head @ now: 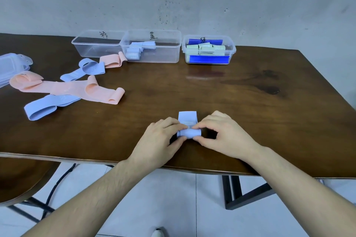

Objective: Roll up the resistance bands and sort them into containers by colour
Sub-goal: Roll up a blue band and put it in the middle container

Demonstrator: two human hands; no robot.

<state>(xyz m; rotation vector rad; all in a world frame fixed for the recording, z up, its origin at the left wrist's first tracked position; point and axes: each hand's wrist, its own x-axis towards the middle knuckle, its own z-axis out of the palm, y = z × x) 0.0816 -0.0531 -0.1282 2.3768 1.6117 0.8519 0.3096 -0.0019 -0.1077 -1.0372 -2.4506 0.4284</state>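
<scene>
A light blue resistance band (187,119) lies near the table's front edge, partly rolled, its flat tail pointing away from me. My left hand (161,140) pinches the roll's left end and my right hand (219,136) pinches its right end. At the back stand three clear containers: an empty one (96,46) on the left, a middle one (154,52) with rolled light blue bands, and a right one (209,52) with rolled pale green bands and dark blue strips. Loose pink bands (69,87) and light blue bands (44,107) lie at the left.
Clear plastic lids (11,65) are stacked at the far left edge. The dark wooden table (231,92) has a bare stretch on the right. A chair seat (21,177) sits below the table's front left, and metal table legs (242,192) show below.
</scene>
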